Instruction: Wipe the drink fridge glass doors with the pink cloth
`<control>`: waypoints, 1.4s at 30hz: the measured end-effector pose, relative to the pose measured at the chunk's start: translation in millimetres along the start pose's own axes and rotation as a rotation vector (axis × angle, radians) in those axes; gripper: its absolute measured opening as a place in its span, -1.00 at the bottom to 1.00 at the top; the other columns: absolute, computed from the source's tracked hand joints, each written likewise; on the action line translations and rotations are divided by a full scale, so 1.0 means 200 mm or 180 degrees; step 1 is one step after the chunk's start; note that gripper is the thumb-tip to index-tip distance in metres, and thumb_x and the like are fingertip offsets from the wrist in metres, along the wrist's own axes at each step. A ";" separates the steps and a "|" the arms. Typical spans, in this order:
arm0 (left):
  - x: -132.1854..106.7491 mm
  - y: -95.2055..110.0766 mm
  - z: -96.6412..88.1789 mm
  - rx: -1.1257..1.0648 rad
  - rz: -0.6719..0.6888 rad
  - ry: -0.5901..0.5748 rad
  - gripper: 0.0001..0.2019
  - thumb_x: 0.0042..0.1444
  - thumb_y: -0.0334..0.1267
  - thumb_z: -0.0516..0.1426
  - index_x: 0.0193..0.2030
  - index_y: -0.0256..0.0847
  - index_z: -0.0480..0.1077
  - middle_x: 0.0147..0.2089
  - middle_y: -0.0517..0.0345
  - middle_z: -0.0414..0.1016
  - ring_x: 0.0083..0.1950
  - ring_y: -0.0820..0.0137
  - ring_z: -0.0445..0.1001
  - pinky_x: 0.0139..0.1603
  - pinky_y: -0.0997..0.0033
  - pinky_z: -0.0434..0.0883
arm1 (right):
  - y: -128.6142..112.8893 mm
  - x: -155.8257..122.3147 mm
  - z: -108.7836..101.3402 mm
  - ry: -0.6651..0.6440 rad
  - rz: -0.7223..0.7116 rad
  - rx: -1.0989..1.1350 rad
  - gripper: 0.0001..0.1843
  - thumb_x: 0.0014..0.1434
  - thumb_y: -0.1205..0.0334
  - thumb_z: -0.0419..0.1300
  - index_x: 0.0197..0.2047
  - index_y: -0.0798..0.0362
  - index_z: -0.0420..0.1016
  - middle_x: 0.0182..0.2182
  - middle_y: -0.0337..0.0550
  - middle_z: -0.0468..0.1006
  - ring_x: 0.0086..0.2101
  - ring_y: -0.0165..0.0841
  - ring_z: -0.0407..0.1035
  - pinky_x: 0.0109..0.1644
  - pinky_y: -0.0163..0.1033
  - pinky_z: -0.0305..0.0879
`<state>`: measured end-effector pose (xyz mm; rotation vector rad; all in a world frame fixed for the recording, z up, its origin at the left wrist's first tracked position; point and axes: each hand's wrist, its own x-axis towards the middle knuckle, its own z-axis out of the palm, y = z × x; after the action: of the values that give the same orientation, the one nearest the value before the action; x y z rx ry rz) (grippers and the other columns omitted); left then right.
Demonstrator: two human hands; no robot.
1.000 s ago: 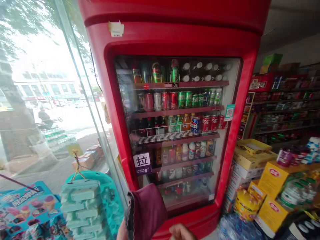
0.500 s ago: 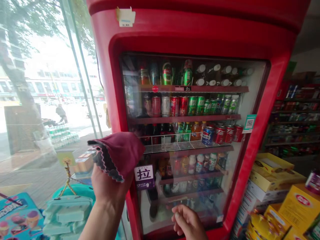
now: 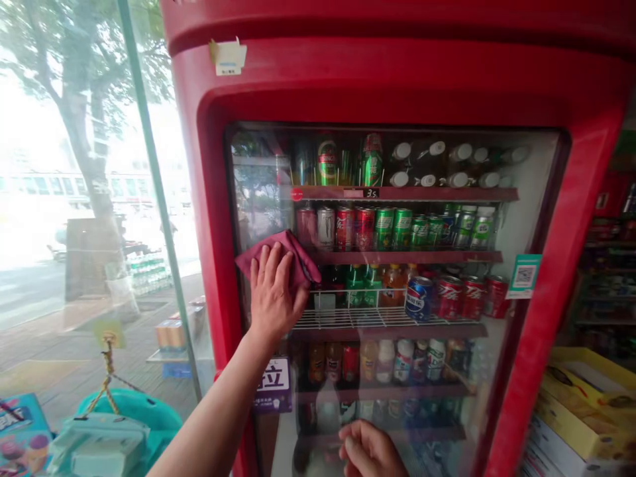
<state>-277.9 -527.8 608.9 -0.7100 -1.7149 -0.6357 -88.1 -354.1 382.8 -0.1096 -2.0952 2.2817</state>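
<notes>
My left hand (image 3: 272, 291) lies flat, fingers spread, pressing a maroon cloth (image 3: 293, 255) against the glass door (image 3: 527, 199) of a red drinks fridge (image 3: 397, 73), at the door's left side beside the can shelves. My right hand (image 3: 370, 452) hangs low in front of the door's lower part, fingers loosely curled, with nothing visible in it. Behind the glass stand rows of cans (image 3: 397, 228) and bottles (image 3: 387, 361) on red shelves.
A purple sticker (image 3: 273, 384) sits low on the door's left edge. A shop window (image 3: 74, 199) is on the left, with teal items (image 3: 114, 430) below it. Yellow boxes (image 3: 586, 391) are stacked at the right.
My left hand has risen from the bottom of the view and now presses the cloth flat on the glass. The view has drawn closer to the fridge.
</notes>
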 end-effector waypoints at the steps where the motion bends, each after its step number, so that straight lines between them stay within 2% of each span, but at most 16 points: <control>1: 0.00 0.02 0.00 0.0114 -0.0018 0.0087 -0.39 0.43 0.05 0.16 0.48 -0.25 0.35 0.66 -0.26 0.23 0.76 -0.08 0.00 0.74 -0.29 -0.08 | -0.01 0.02 -0.03 0.0024 0.0004 0.0006 -0.16 0.00 -0.63 0.43 -0.16 0.04 0.56 -0.35 -0.16 0.62 -0.44 -0.38 0.47 -0.33 -0.29 0.34; 4: -0.01 0.03 0.02 0.0383 -0.0106 0.0362 -0.47 0.50 -0.02 0.07 0.44 -0.30 0.33 0.57 -0.33 0.33 0.74 -0.02 0.08 0.72 -0.23 0.06 | -0.06 0.10 -0.08 -0.0040 -0.0084 0.0050 -0.13 -0.01 -0.66 0.41 -0.15 0.05 0.57 -0.34 -0.14 0.62 -0.44 -0.38 0.46 -0.37 -0.31 0.29; 6: -0.03 0.01 0.06 0.0501 -0.0112 0.0433 -0.42 0.49 -0.06 0.09 0.50 -0.36 0.26 0.57 -0.41 0.29 0.75 -0.03 0.04 0.72 -0.25 0.03 | -0.09 0.16 -0.07 -0.0165 -0.0211 0.0052 -0.10 0.00 -0.69 0.38 -0.14 0.05 0.58 -0.32 -0.12 0.63 -0.42 -0.37 0.48 -0.34 -0.30 0.30; 11: -0.21 -0.09 0.09 0.0822 -0.0058 0.0259 -0.28 0.48 -0.13 0.10 0.67 -0.34 0.06 0.73 -0.48 -0.04 0.79 -0.12 -0.13 0.73 -0.35 -0.06 | -0.11 0.23 0.00 -0.0346 -0.0405 0.0080 -0.07 0.04 -0.73 0.32 -0.10 0.05 0.60 -0.30 -0.11 0.65 -0.39 -0.36 0.49 -0.30 -0.28 0.31; 14: -0.33 -0.13 0.08 0.0956 -0.0030 0.0128 -0.29 0.48 -0.12 0.09 0.68 -0.30 0.08 0.74 -0.45 -0.06 0.79 -0.15 -0.16 0.71 -0.38 -0.02 | -0.09 0.25 0.05 -0.0368 -0.0499 0.0087 -0.07 0.06 -0.74 0.29 -0.10 0.05 0.61 -0.32 -0.13 0.64 -0.40 -0.37 0.49 -0.29 -0.28 0.31; 17: -0.34 -0.15 0.08 0.1050 -0.0023 0.0103 -0.26 0.49 -0.05 0.09 0.68 -0.32 0.08 0.74 -0.45 -0.06 0.80 -0.17 -0.21 0.70 -0.40 -0.03 | -0.11 0.27 0.08 -0.0475 -0.0593 -0.0014 -0.07 0.11 -0.73 0.26 -0.09 0.07 0.62 -0.31 -0.10 0.66 -0.38 -0.35 0.51 -0.24 -0.24 0.36; 20: -0.23 -0.16 0.08 0.1095 -0.0012 0.0136 -0.22 0.48 0.02 0.10 0.70 -0.31 0.05 0.75 -0.40 -0.09 0.80 -0.18 -0.23 0.71 -0.41 -0.07 | -0.21 0.28 0.08 -0.0423 -0.0806 -0.0286 -0.15 0.27 -0.62 0.21 0.00 0.08 0.64 -0.19 0.00 0.72 -0.25 -0.25 0.60 -0.10 -0.17 0.49; 22: -0.12 -0.16 0.07 0.1096 0.0015 0.0147 -0.20 0.48 0.06 0.10 0.71 -0.26 0.03 0.76 -0.33 -0.11 0.80 -0.17 -0.21 0.72 -0.40 -0.10 | -0.31 0.28 0.06 -0.0247 -0.1090 -0.0627 -0.30 0.43 -0.45 0.17 0.10 0.06 0.64 -0.06 0.06 0.74 -0.09 -0.17 0.65 0.05 -0.10 0.56; 25: 0.12 -0.15 0.04 0.1074 0.0074 0.0185 -0.19 0.48 0.12 0.10 0.72 -0.18 0.01 0.77 -0.23 -0.12 0.80 -0.15 -0.22 0.73 -0.40 -0.16 | -0.52 0.30 0.02 0.0392 -0.2070 -0.1417 -0.56 0.54 -0.05 0.14 0.26 0.00 0.61 0.18 0.09 0.70 0.16 -0.09 0.60 0.30 0.05 0.55; 27: 0.29 -0.14 0.01 0.1038 0.0161 0.0231 -0.19 0.48 0.15 0.08 0.72 -0.16 0.01 0.77 -0.19 -0.10 0.80 -0.14 -0.22 0.74 -0.38 -0.20 | -0.67 0.32 -0.01 0.0904 -0.2987 -0.2027 -0.56 0.52 0.17 0.14 0.39 -0.01 0.52 0.35 0.08 0.60 0.34 -0.08 0.48 0.47 0.14 0.46; 29: 0.44 -0.12 0.00 0.1005 0.0250 0.0278 -0.19 0.49 0.17 0.06 0.72 -0.17 0.02 0.78 -0.19 -0.10 0.80 -0.14 -0.22 0.74 -0.35 -0.20 | -0.84 0.36 -0.02 0.1288 -0.3726 -0.2573 -0.46 0.50 0.29 0.14 0.49 0.01 0.41 0.48 0.08 0.46 0.49 -0.08 0.30 0.58 0.20 0.34; 32: 0.52 -0.10 0.00 0.0976 0.0299 0.0333 -0.18 0.49 0.17 0.05 0.72 -0.19 0.00 0.78 -0.21 -0.10 0.80 -0.14 -0.22 0.74 -0.34 -0.18 | -1.08 0.44 -0.02 0.1668 -0.4217 -0.3185 -0.40 0.50 0.33 0.14 0.55 0.11 0.34 0.57 0.12 0.31 0.58 -0.04 0.12 0.65 0.26 0.22; 34: 0.45 -0.09 0.02 0.0971 0.0300 0.0354 -0.18 0.49 0.15 0.07 0.73 -0.19 -0.02 0.78 -0.21 -0.12 0.80 -0.15 -0.22 0.74 -0.35 -0.17 | -1.19 0.51 -0.01 0.1746 -0.4313 -0.3490 -0.40 0.50 0.34 0.15 0.55 0.16 0.34 0.61 0.13 0.24 0.61 -0.01 0.04 0.68 0.28 0.13; 36: 0.29 -0.10 0.04 0.0994 0.0284 0.0333 -0.16 0.48 0.12 0.10 0.73 -0.17 -0.05 0.78 -0.21 -0.15 0.80 -0.16 -0.23 0.73 -0.38 -0.14 | -1.24 0.56 0.00 0.1762 -0.4333 -0.3727 -0.39 0.50 0.35 0.15 0.56 0.18 0.35 0.63 0.11 0.19 0.62 0.03 0.00 0.69 0.32 0.08; 39: 0.03 -0.15 0.05 0.1071 0.0253 0.0206 -0.15 0.47 0.07 0.13 0.74 -0.14 -0.11 0.78 -0.23 -0.16 0.80 -0.17 -0.22 0.72 -0.41 -0.08 | -1.22 0.61 0.01 0.1631 -0.4362 -0.3989 -0.38 0.50 0.35 0.15 0.57 0.19 0.33 0.64 0.10 0.16 0.63 0.04 -0.02 0.70 0.35 0.03; 42: -0.08 -0.20 0.04 0.1096 0.0269 0.0159 -0.14 0.47 0.04 0.14 0.75 -0.13 -0.11 0.77 -0.27 -0.12 0.79 -0.19 -0.17 0.71 -0.44 -0.05 | -1.16 0.62 0.01 0.1420 -0.4441 -0.4142 -0.36 0.49 0.39 0.13 0.58 0.16 0.31 0.64 0.09 0.15 0.64 -0.01 -0.08 0.71 0.34 -0.01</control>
<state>-308.8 -551.8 589.3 -0.5143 -1.6831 -0.2857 -216.0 -326.7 612.2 0.5413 -1.8882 0.0434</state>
